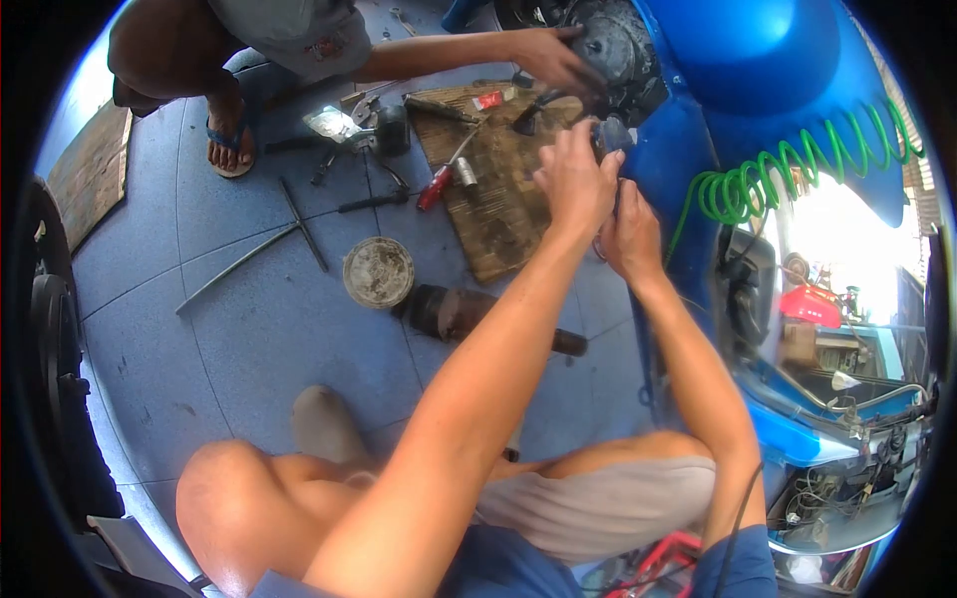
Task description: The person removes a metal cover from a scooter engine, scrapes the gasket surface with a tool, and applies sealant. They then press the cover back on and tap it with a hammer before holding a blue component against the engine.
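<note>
My left hand is closed around a small dark piece with a clear, shiny end, beside the blue body panel. The kind of this piece cannot be made out, as my fingers hide most of it. Just below and to the right, my right hand is closed too, its fingers against the same spot. What it grips is hidden. A green coiled air hose runs down close to my right hand; whether it joins the held piece does not show.
Another person's hand reaches to a greasy engine part. A worn wooden board bears a red-handled screwdriver and a socket. A T-shaped wrench, a round tin and a dark cylinder lie on the blue floor.
</note>
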